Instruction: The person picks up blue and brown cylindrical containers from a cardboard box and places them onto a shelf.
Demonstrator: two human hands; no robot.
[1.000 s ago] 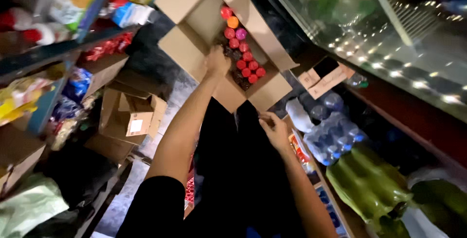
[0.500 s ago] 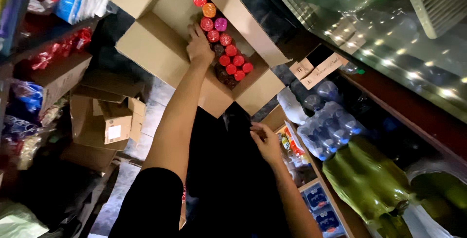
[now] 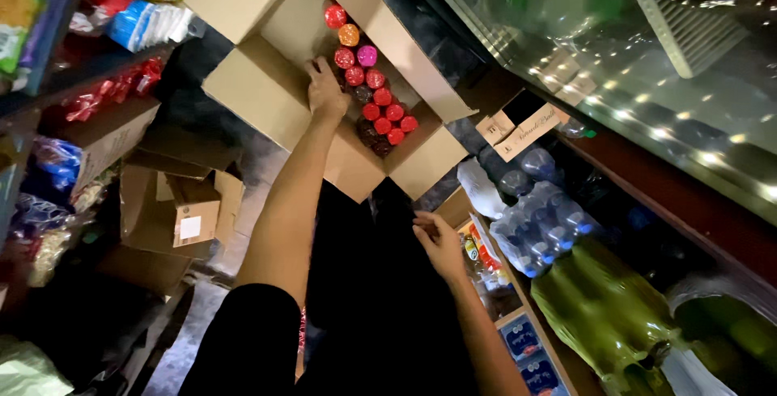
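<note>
An open cardboard box [image 3: 267, 97] lies on the floor ahead, its flaps spread. Inside stand several bottles with red caps [image 3: 388, 113], plus an orange cap [image 3: 349, 34] and a pink cap [image 3: 367, 55]. My left hand [image 3: 325, 88] reaches down into the box, fingers resting next to the capped bottles; whether it grips one is hidden. My right hand [image 3: 439, 242] hovers low beside my dark clothing, fingers loosely curled, near small packets at the shelf edge [image 3: 477, 254].
Shrink-wrapped packs of water bottles [image 3: 538, 218] and green bottles [image 3: 603, 307] lie at the right under a glass counter [image 3: 631, 48]. Opened cardboard boxes [image 3: 174, 214] sit at the left below shelves of snack packets [image 3: 121, 24].
My left hand has pushed further into the box toward the bottles. The view has tilted, shifting the box. My right hand stays low at my side.
</note>
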